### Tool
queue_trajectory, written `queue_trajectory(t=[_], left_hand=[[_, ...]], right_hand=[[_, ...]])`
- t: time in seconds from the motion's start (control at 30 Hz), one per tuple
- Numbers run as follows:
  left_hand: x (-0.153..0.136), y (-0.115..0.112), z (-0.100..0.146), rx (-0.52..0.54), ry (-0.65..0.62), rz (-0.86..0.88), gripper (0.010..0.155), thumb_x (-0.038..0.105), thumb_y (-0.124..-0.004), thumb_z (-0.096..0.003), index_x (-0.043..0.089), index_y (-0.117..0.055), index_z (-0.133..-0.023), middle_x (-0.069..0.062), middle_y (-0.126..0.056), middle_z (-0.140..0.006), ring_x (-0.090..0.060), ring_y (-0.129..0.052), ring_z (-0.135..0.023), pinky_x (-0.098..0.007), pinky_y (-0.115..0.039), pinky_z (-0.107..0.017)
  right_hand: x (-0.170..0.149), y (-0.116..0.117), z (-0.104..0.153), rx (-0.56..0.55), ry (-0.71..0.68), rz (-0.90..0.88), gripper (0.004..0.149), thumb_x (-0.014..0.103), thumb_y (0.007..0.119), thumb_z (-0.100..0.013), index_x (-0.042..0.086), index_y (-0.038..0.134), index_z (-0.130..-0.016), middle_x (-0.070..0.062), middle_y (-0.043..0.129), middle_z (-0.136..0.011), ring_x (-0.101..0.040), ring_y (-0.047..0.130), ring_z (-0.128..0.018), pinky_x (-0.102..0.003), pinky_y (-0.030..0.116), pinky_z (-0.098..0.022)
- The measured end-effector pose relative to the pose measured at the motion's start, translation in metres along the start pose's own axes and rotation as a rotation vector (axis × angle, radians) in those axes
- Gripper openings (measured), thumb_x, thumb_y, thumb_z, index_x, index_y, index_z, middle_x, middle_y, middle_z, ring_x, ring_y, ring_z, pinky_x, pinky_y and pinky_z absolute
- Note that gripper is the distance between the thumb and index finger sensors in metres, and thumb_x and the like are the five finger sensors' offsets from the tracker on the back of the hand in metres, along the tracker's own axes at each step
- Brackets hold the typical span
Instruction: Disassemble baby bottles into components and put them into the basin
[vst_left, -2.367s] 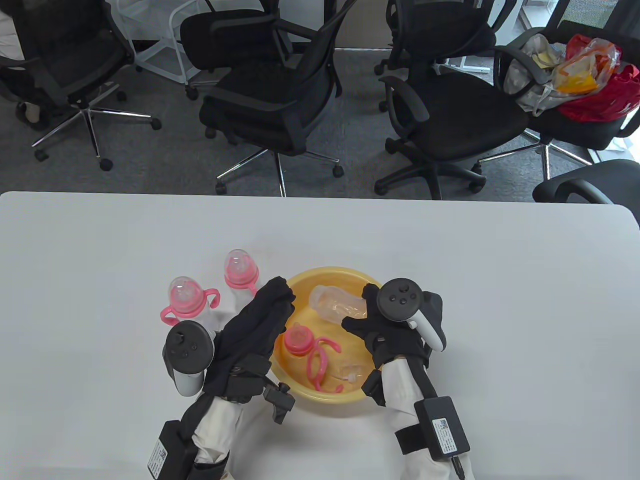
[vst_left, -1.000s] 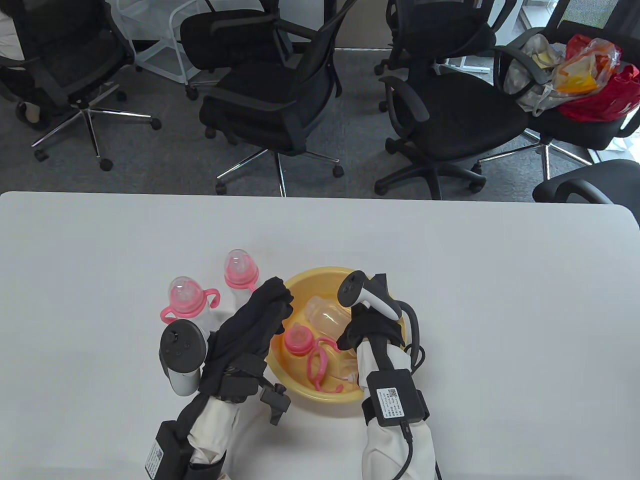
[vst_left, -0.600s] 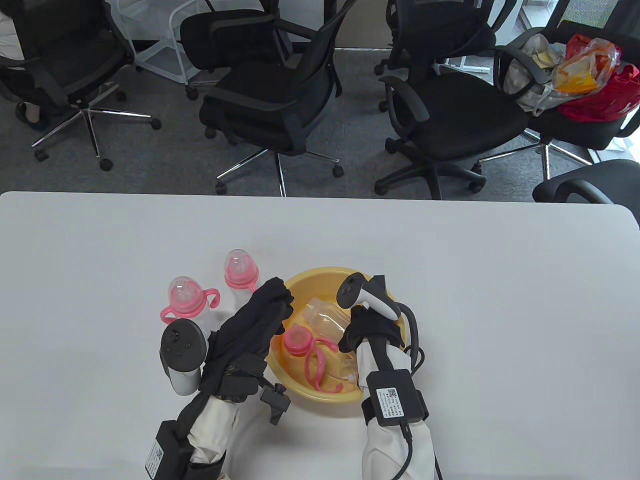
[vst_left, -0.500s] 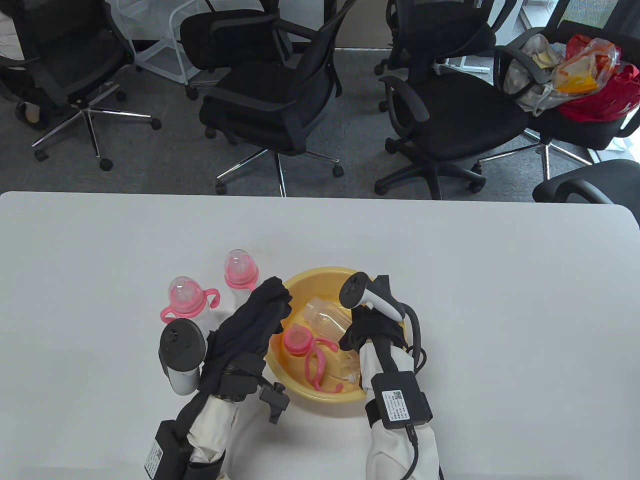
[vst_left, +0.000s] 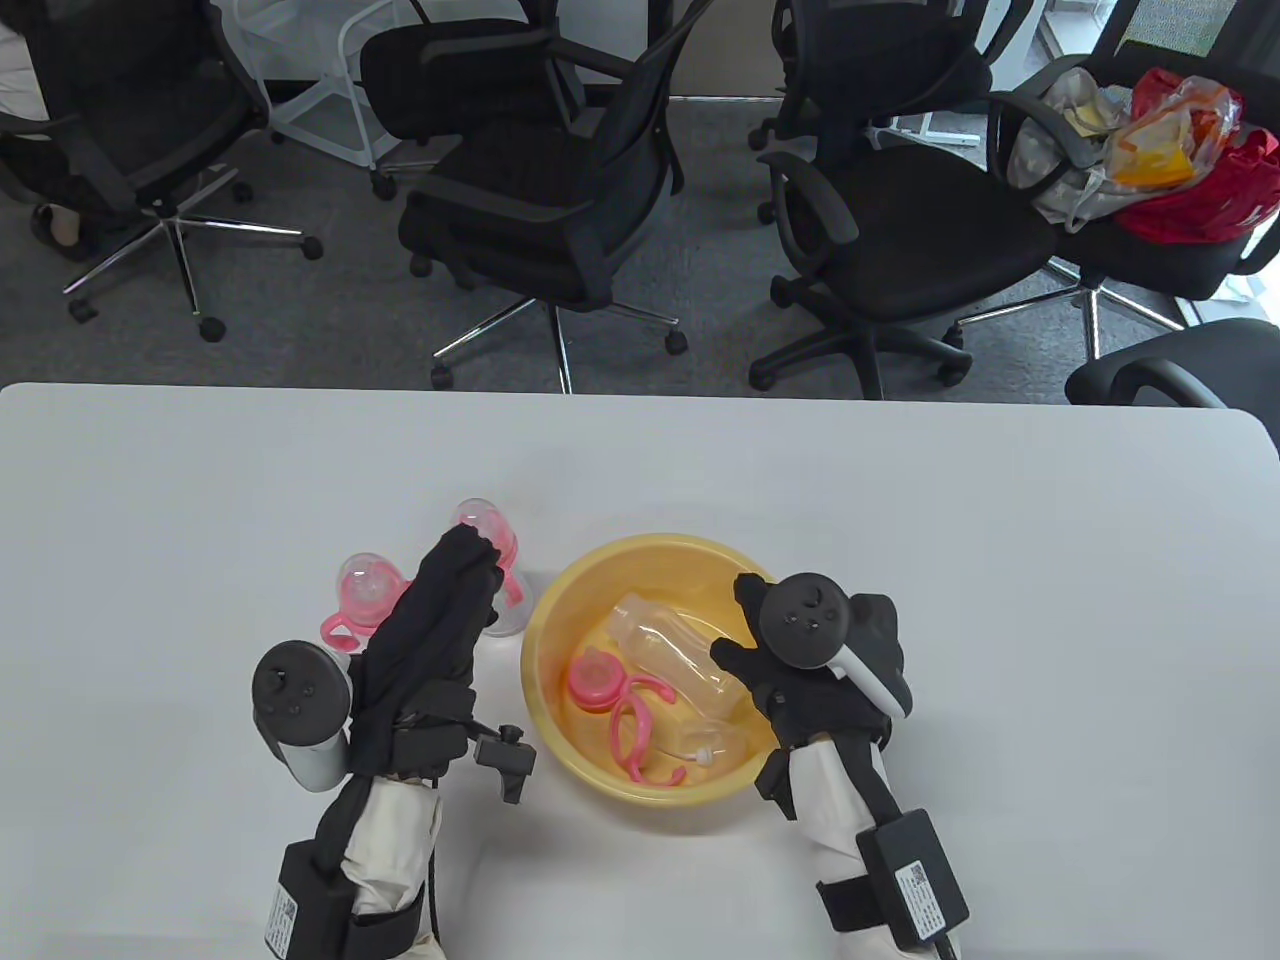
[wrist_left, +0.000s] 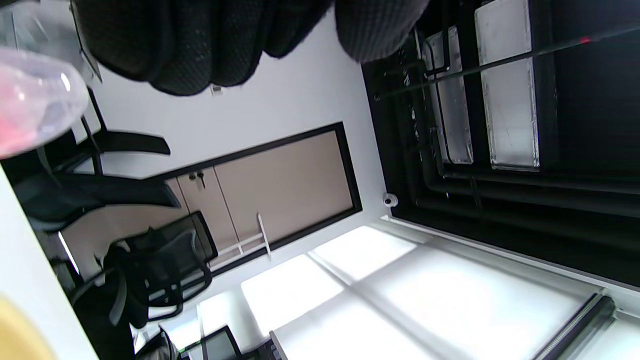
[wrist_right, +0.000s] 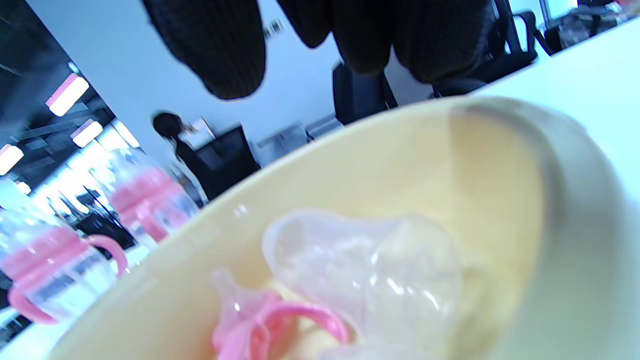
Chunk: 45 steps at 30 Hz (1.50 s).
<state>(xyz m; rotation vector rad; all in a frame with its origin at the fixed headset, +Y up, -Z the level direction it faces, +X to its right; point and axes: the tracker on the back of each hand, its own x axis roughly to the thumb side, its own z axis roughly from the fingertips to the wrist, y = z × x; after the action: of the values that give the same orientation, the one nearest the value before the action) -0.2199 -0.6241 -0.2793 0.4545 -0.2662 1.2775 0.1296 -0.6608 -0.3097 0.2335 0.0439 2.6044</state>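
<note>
Round yellow plastic basin (vst_left: 560, 620) holds clear bottle body (vst_left: 672, 655), pink collar (vst_left: 594, 681), pink handle ring (vst_left: 638, 730). Left hand (vst_left: 432, 620), 9 o'clock, at the farther assembled pink-capped bottle (vst_left: 487, 530); grip indeterminate. Right hand (vst_left: 812, 670), 3 o'clock, relaxed, empty.

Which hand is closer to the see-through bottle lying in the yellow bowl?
Right. The right hand is beside the clear bottle; the left hand is outside the basin.
</note>
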Motion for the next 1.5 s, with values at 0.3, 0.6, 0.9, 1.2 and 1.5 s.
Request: queue_trajectory(t=[0.3, 0.6, 0.9, 1.2, 1.5], left_hand=[[-0.021, -0.014, -0.016, -0.024, 0.057, -0.283, 0.068, 0.035, -0.070, -0.0637, 0.005, -0.046, -0.119, -0.030, -0.050, -0.120, -0.057, -0.056, -0.105, -0.060, -0.061, -0.076], [-0.049, -0.030, -0.050, -0.100, 0.319, -0.454, 0.069, 0.038, -0.070, -0.0639, 0.015, -0.039, -0.122, -0.027, -0.040, -0.124, -0.057, -0.042, -0.109, -0.061, -0.051, -0.081], [-0.074, -0.042, -0.061, -0.118, 0.442, -0.501, 0.067, 0.038, -0.070, -0.0636, 0.021, -0.041, -0.122, -0.026, -0.039, -0.125, -0.057, -0.042, -0.109, -0.061, -0.051, -0.081], [-0.090, -0.054, -0.059, -0.153, 0.451, -0.568, 0.070, 0.036, -0.076, -0.0614, 0.029, -0.034, -0.117, -0.024, -0.044, -0.122, -0.053, -0.056, -0.107, -0.059, -0.060, -0.077], [-0.084, -0.063, -0.054, -0.093, 0.394, -0.800, 0.081, 0.039, -0.088, -0.0521, 0.032, -0.035, -0.113, -0.018, -0.059, -0.116, -0.046, -0.077, -0.099, -0.052, -0.076, -0.071]], right_hand=[[-0.012, -0.010, 0.025, -0.179, -0.078, -0.076, 0.068, 0.032, 0.076, -0.057, 0.003, 0.044, -0.110, -0.029, 0.053, -0.109, -0.055, 0.055, -0.089, -0.052, 0.064, -0.069], [-0.024, -0.017, 0.041, -0.258, -0.090, -0.081, 0.067, 0.033, 0.076, -0.057, 0.003, 0.046, -0.110, -0.029, 0.055, -0.109, -0.054, 0.057, -0.088, -0.052, 0.065, -0.068], [-0.029, -0.018, 0.042, -0.261, -0.090, -0.122, 0.067, 0.033, 0.075, -0.057, 0.003, 0.046, -0.110, -0.029, 0.056, -0.108, -0.054, 0.057, -0.088, -0.052, 0.065, -0.068], [-0.032, -0.018, 0.042, -0.252, -0.086, -0.148, 0.067, 0.035, 0.075, -0.057, 0.003, 0.047, -0.110, -0.029, 0.056, -0.108, -0.054, 0.057, -0.088, -0.052, 0.065, -0.068], [-0.033, -0.017, 0.042, -0.248, -0.086, -0.173, 0.067, 0.036, 0.074, -0.058, 0.003, 0.047, -0.110, -0.029, 0.057, -0.108, -0.054, 0.058, -0.088, -0.051, 0.066, -0.068]])
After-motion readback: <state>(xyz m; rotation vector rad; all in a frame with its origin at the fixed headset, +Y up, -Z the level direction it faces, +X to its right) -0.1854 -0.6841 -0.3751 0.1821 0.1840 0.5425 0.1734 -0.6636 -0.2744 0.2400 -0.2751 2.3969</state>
